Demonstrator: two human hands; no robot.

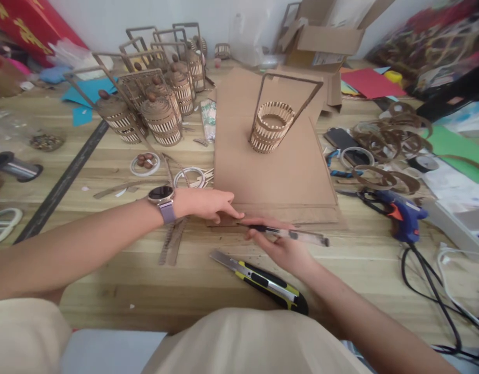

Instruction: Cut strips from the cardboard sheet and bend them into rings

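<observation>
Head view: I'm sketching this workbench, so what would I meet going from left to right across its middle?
Silvery spool → white ring with brown beads inside → left hand → right hand holding a pen → blue glue gun.

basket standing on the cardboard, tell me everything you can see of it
The basket is round and open-topped, with no lid on it. Its wall shows pale upright strips, perhaps wood or bamboo, between darker brown bands. A tall, square-cornered brown handle rises from its sides over the opening. It stands upright on the flat brown cardboard, beyond the left hand and right hand; neither touches it.
</observation>
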